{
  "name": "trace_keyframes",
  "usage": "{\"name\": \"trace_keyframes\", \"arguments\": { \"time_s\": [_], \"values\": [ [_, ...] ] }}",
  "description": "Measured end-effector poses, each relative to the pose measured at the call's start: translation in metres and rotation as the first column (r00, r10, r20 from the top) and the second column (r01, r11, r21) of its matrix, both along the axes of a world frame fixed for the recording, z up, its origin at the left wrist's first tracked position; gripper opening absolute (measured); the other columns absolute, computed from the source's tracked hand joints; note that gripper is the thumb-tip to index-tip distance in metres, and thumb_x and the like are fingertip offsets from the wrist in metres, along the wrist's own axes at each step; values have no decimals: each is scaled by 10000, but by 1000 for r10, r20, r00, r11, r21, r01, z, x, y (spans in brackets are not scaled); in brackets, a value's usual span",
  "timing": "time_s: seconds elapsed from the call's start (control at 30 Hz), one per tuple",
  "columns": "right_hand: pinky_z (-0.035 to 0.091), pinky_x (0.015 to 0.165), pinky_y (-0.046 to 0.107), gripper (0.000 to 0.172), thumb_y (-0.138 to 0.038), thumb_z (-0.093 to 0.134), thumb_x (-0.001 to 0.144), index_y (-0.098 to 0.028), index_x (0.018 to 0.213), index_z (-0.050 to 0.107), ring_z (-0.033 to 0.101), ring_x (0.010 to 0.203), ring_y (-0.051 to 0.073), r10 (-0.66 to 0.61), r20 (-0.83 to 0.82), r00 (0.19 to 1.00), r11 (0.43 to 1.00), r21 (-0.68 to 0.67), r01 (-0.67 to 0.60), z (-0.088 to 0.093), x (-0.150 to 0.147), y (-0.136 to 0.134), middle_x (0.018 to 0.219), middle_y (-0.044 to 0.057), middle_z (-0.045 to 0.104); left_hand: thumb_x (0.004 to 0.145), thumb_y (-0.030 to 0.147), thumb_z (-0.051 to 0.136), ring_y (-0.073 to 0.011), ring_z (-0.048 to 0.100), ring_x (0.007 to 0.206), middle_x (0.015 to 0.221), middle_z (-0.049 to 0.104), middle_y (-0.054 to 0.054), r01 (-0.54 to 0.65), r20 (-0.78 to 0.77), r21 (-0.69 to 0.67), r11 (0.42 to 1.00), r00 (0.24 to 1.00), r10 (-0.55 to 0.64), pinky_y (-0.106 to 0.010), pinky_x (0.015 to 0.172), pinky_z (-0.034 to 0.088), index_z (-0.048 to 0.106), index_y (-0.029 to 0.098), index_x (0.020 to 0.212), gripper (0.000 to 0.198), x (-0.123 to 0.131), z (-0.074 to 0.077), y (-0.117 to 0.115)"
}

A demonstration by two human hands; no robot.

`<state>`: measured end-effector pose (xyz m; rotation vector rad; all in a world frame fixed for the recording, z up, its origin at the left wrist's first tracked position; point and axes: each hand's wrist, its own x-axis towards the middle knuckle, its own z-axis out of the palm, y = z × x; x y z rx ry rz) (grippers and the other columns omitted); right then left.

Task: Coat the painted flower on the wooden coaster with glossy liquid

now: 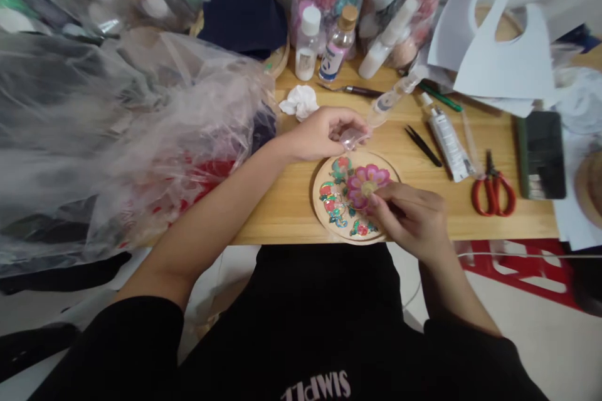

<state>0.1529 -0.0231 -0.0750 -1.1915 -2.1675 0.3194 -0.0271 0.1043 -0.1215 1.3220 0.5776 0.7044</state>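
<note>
On the cluttered wooden table (pixel 291 200), right-hand fingers (pixel 376 203) pinch a flower (pixel 364 182); left fingers (pixel 345 122) pinch clear film (pixel 353 136).

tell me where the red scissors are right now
In the head view, the red scissors lie on the wooden table toward its right end, between the white tube and the dark phone, right of the right hand.

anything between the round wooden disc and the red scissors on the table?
Head view: black tweezers and a white glue tube lie between the round wooden disc and the red scissors, toward the back; the nearer strip is bare table.
</note>
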Motion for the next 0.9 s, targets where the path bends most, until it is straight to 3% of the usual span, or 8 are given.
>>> {"name": "trace_keyframes", "arguments": {
  "time_s": [0.37, 0.7, 0.9],
  "values": [
    [433, 455, 204, 135, -145, 610, 885, -174, 754, 629, 614, 485, 97, 38, 91, 995, 999, -17, -36, -10, -6, -4, 637, 16, 713, 623, -48, 718, -153, 715, 971, 893, 711, 41, 2, -10, 27, 1000, 1000, -2, -249, 875, 583, 655, 140, 873, 318, -1, 1, 0],
    [440, 473, 205, 121, -153, 619, 888, -155, 767, 631, 615, 496, 98, 26, 129, 991, 999, 26, -29, -12, -7, -3, 629, 17, 703, 631, 37, 780, -196, 697, 1043, 911, 692, 17, -63, -20, -5, 998, 998, 63, -347, 921, 580, 650, 142, 880, 300, 0, -6, 2],
    [431, 470, 199, 125, -154, 620, 887, -158, 763, 625, 601, 490, 89, 23, 134, 991, 999, 25, -26, -11, -7, -2, 632, 14, 703, 621, -30, 750, -174, 704, 1010, 891, 694, 30, -19, -24, -21, 1000, 1000, 18, -341, 946, 570, 651, 139, 875, 321, 2, -1, 0]
  ]
}}
